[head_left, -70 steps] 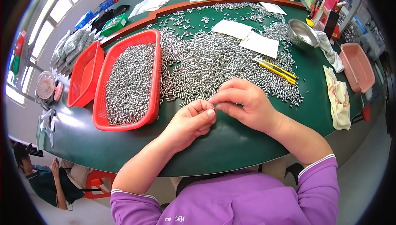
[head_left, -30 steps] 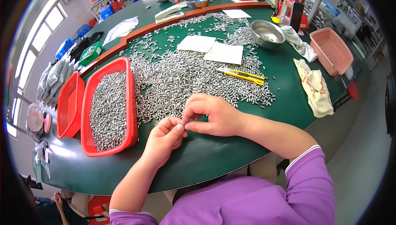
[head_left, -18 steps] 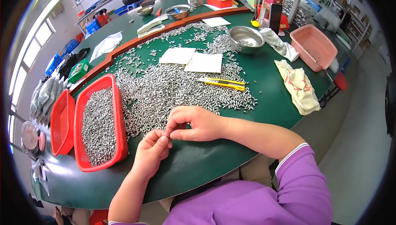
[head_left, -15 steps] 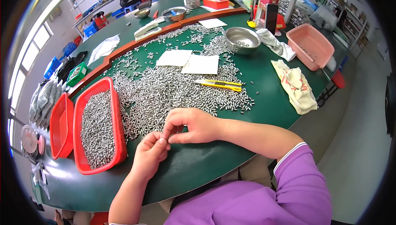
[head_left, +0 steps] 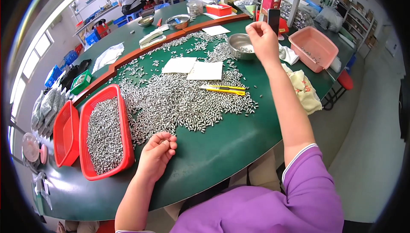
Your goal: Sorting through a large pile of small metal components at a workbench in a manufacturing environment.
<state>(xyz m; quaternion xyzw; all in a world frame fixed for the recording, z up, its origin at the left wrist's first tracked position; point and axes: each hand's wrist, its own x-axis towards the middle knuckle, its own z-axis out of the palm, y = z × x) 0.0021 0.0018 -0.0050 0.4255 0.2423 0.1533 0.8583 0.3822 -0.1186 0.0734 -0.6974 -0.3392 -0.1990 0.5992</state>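
Observation:
A wide heap of small silver metal pieces (head_left: 171, 100) is spread over the green table. At its near edge my left hand (head_left: 157, 154) is curled, thumb against fingertips; anything between them is too small to make out. My right hand (head_left: 262, 43) is stretched forward, raised at the right side of a steel bowl (head_left: 240, 45), its fingers pinched together. Whatever that pinch holds does not show. A few silver pieces lie in the bowl. To the left of the heap stands a red basket (head_left: 124, 135) filled with the same pieces.
A yellow utility knife (head_left: 224, 90) and white cards (head_left: 205, 71) lie on the heap. Beyond my right arm are a cream cloth (head_left: 305, 90) and a pink basin (head_left: 314, 47). Another red basket (head_left: 66, 135) stands far left. A wooden ledge (head_left: 128, 58) crosses behind. Other people sit farther back.
My right hand has left my left hand and moved forward and right to the steel bowl. My left hand has stayed near the heap, its fingers still curled.

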